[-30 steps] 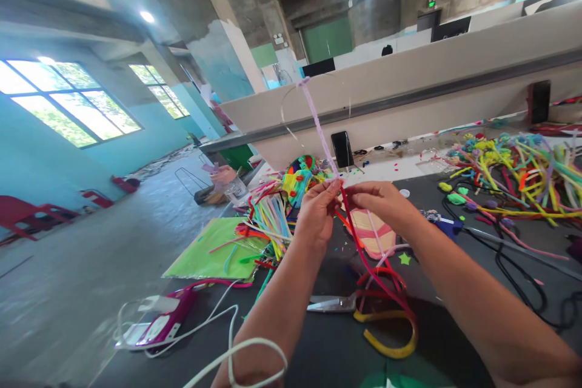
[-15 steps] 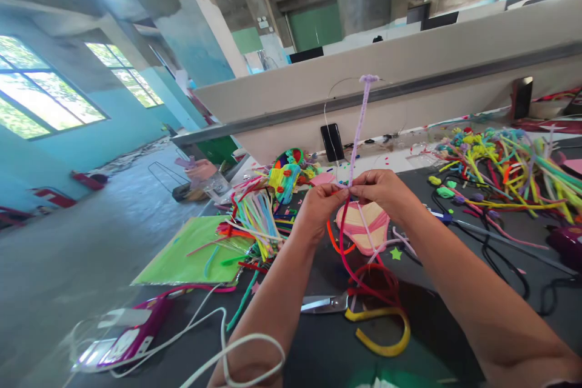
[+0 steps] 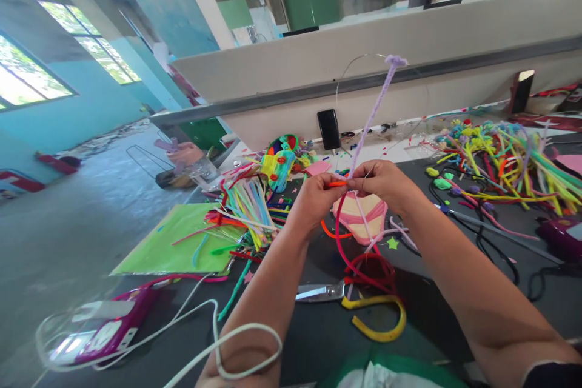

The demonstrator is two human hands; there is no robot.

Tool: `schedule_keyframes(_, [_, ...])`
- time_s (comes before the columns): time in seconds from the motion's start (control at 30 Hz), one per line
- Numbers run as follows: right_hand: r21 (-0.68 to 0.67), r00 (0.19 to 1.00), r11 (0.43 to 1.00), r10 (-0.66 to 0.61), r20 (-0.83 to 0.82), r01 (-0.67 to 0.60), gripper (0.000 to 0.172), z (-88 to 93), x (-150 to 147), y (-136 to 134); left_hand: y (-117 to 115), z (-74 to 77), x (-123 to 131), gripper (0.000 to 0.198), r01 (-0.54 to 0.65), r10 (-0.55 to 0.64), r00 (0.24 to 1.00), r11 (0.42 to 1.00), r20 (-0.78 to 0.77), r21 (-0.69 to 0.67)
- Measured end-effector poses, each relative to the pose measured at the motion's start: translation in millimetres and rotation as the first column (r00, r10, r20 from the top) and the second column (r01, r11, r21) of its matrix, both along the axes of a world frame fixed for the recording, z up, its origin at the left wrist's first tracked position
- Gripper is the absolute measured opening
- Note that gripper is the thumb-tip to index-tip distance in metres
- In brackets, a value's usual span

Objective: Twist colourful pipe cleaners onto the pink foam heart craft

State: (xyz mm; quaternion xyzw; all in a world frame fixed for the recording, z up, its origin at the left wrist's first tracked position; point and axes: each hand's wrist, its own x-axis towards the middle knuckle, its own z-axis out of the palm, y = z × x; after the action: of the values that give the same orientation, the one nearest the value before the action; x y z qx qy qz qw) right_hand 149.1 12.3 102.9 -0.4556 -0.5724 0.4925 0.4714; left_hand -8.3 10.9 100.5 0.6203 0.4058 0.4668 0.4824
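A lilac pipe-cleaner stem [image 3: 371, 114] stands tilted to the right above my fingertips, with a small knobby end on top. My left hand [image 3: 318, 200] pinches at its base, where a short orange piece [image 3: 337, 183] shows between the fingers. Close beside it, my right hand [image 3: 384, 185] is also closed in a pinch on the stem's base. From the pinch a red pipe cleaner [image 3: 338, 236] hangs down and curls on the table. A thin wire [image 3: 337, 88] arcs near the stem. The exact join is hidden by my fingers.
Below my hands lie a pink-and-cream fuzzy piece [image 3: 359, 218] and scissors [image 3: 321, 292] with yellow handles. Pipe-cleaner bundles lie left [image 3: 250, 203] and right [image 3: 513, 163]. A phone [image 3: 329, 129] leans at the back. White cable [image 3: 245, 339] crosses my left forearm near a purple device [image 3: 116, 321].
The lilac stem has tipped further to the right. An orange piece now shows at my left fingertips. The camera view has shifted slightly; both hands stay together.
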Motion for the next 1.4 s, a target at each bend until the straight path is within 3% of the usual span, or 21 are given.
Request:
schedule_keyframes(0.13, [0.112,0.978,0.991,-0.097,0.187,0.077,0.021,-1.3,-0.9,-1.7,2.7,-1.3,-0.4,0.016,-0.011,0.013,0.996,0.999,-0.083,0.033])
schedule_keyframes(0.23, [0.189,0.956,0.973,-0.176,0.236,0.133,0.019,-3.7,-2.1,-2.0,2.9,1.2,-0.8,0.015,-0.018,0.025,0.990,0.998,-0.136,0.054])
schedule_keyframes(0.4, [0.124,0.995,0.989,-0.088,0.055,0.081,0.020,-4.0,-0.1,1.0,-1.6,6.8,-7.1,0.021,-0.010,0.044,0.976,0.987,-0.215,0.158])
schedule_keyframes(0.63, [0.185,0.977,0.960,-0.197,-0.082,0.209,0.020,-7.9,-0.1,7.3,-17.3,11.6,-5.6,0.021,-0.157,0.259,0.930,0.921,-0.261,0.357])
schedule_keyframes(0.73, [0.242,0.960,0.930,-0.277,-0.039,0.278,0.018,-9.0,-1.5,6.9,-31.1,12.2,2.7,0.022,-0.171,0.329,0.903,0.865,-0.275,0.472])
schedule_keyframes(0.8, [0.268,0.953,0.917,-0.301,-0.018,0.295,0.017,-9.3,-1.7,6.6,-38.8,8.1,9.4,0.020,-0.141,0.378,0.875,0.796,-0.302,0.589])
schedule_keyframes(0.9, [0.238,0.966,0.936,-0.249,-0.069,0.259,0.018,-10.3,-0.6,8.1,-44.4,-3.6,19.7,0.018,-0.036,0.430,0.820,0.697,-0.377,0.716])
schedule_keyframes(0.97, [0.216,0.973,0.950,-0.211,-0.088,0.226,0.019,-10.8,1.1,9.5,-45.3,-9.9,24.6,0.020,0.039,0.457,0.763,0.674,-0.458,0.738])
schedule_keyframes(1.07, [0.231,0.981,0.955,-0.193,0.000,0.188,0.018,-8.1,4.9,8.8,-46.2,-6.9,23.8,0.023,0.175,0.413,0.694,0.698,-0.590,0.694])
schedule_keyframes(1.13, [0.233,0.980,0.959,-0.182,0.076,0.160,0.018,-3.6,8.0,5.1,-46.1,3.0,16.3,0.023,0.229,0.321,0.727,0.720,-0.607,0.656])
schedule_keyframes(1.17, [0.225,0.980,0.963,-0.170,0.099,0.145,0.019,-0.8,9.6,2.5,-45.0,8.5,11.3,0.023,0.203,0.282,0.774,0.737,-0.567,0.645])
schedule_keyframes(1.23, [0.207,0.984,0.972,-0.135,0.112,0.110,0.021,4.8,11.7,-3.4,-40.3,17.0,2.1,0.022,-0.015,0.309,0.868,0.799,-0.388,0.602])
schedule_keyframes(1.3, [0.204,0.989,0.977,-0.094,0.113,0.070,0.022,9.3,11.9,-8.7,-33.2,19.2,-2.6,0.023,-0.147,0.251,0.945,0.901,-0.211,0.409])
schedule_keyframes(1.37, [0.209,0.992,0.978,-0.051,0.117,0.026,0.023,12.1,10.4,-12.6,-26.6,15.6,-1.2,0.025,-0.035,0.040,0.999,0.990,-0.034,0.134])
schedule_keyframes(1.4, [0.210,0.992,0.978,-0.038,0.122,0.012,0.023,12.8,9.4,-13.9,-24.5,12.7,1.0,0.027,0.063,-0.063,0.996,0.998,0.058,0.013])
